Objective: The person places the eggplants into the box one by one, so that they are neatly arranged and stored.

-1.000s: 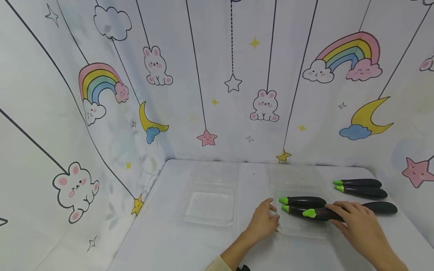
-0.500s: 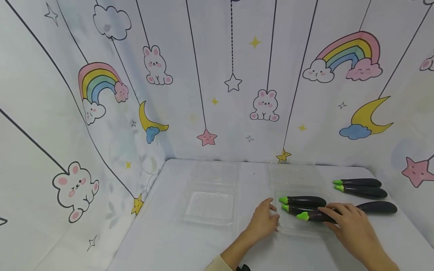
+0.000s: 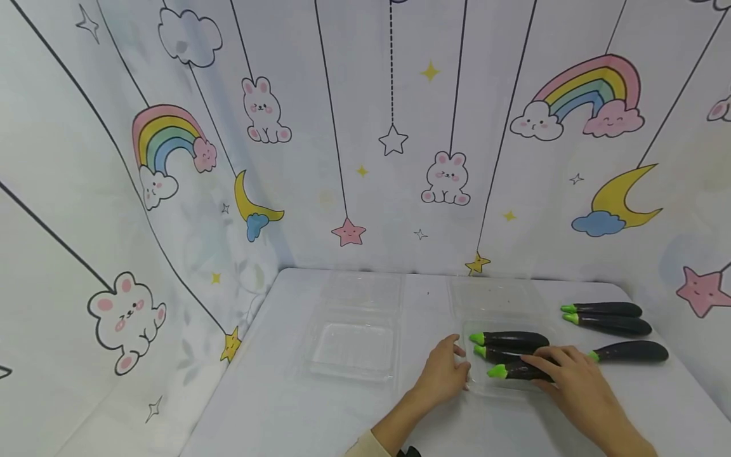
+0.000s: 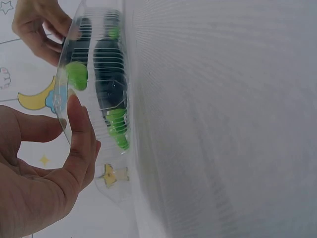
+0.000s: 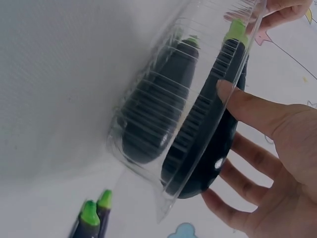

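on the left of the white table (image 3: 274,406) sits an open clear box (image 3: 354,346) with nothing dark inside it. its lid lies flat behind it.

next comes the left hand (image 3: 442,374). it rests on the table right at the left edge of a second clear box (image 3: 502,387). its fingers (image 4: 81,134) are straight and close together, and the thumb and first finger touch the rim of the box. they are not curled round it.

inside this second clear box lie two dark toy eggplants (image 3: 508,346) side by side, green tips pointing left. a third eggplant (image 3: 516,370) sits in front of them, at the near side of the box, green tip to the left too. the right hand (image 3: 571,381) holds this third eggplant. the fingers (image 5: 247,106) are a little spread and wrap over its dark body, with the thumb on one side and the other fingers on the far side.

further right, one more eggplant (image 3: 628,351) lies alone on the table, just beside the box. behind it, near the right wall, two more eggplants (image 3: 608,317) lie close together, well apart from the hands.
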`<state>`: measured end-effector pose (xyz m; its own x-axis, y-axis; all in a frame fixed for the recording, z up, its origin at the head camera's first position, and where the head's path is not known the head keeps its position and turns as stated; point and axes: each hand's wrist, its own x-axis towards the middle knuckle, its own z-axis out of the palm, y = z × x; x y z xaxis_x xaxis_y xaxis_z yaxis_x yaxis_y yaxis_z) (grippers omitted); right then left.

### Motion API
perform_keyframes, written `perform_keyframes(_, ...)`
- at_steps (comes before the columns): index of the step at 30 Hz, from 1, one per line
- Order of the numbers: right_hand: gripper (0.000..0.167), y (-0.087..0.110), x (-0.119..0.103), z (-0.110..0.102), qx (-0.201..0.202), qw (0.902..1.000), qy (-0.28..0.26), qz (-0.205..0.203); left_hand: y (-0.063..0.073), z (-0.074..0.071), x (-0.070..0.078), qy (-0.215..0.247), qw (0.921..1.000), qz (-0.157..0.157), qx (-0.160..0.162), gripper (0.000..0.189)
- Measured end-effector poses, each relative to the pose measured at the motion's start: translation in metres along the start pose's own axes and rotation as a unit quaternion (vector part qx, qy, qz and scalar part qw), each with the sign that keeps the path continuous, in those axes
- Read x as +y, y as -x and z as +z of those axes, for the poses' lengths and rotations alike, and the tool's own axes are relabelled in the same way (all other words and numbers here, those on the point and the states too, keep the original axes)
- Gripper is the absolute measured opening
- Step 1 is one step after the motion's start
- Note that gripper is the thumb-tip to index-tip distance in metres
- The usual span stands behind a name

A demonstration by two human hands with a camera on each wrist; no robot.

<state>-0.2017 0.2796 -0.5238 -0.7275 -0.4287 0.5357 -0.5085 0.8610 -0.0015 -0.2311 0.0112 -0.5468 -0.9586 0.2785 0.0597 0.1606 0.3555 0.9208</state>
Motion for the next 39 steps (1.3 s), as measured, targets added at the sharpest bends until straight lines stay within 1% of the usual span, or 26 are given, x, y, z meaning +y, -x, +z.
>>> perform_keyframes(7,0.053,-0.003,-0.003,0.005,-0.035,0.9991,-0.009,0.022,-0.001,0.0,-0.002,0.006,1.0,0.001,-0.001,0.058)
perform_keyframes(11,0.051,-0.005,-0.003,0.003,-0.056,0.9979,-0.013,0.031,-0.001,0.0,-0.003,-0.002,1.0,0.0,0.001,0.058)
perform_keyframes(15,0.049,-0.006,-0.001,0.004,-0.078,0.9959,-0.019,0.041,-0.001,0.0,-0.002,-0.001,1.0,-0.001,0.0,0.058)
perform_keyframes(20,0.049,-0.005,0.004,0.008,-0.096,0.9939,-0.031,0.042,-0.001,0.0,-0.002,0.006,1.0,-0.005,-0.004,0.058)
perform_keyframes(24,0.046,-0.006,0.009,0.012,-0.118,0.991,-0.043,0.047,0.0,0.0,-0.002,0.006,1.0,-0.006,-0.004,0.058)
perform_keyframes(31,0.042,-0.01,0.012,0.014,-0.17,0.9823,-0.051,0.06,0.0,0.0,0.0,0.007,0.9999,-0.009,-0.002,0.059)
perform_keyframes(39,0.038,-0.012,0.017,0.015,-0.187,0.978,-0.071,0.058,0.0,0.001,0.0,0.005,1.0,-0.007,0.0,0.059)
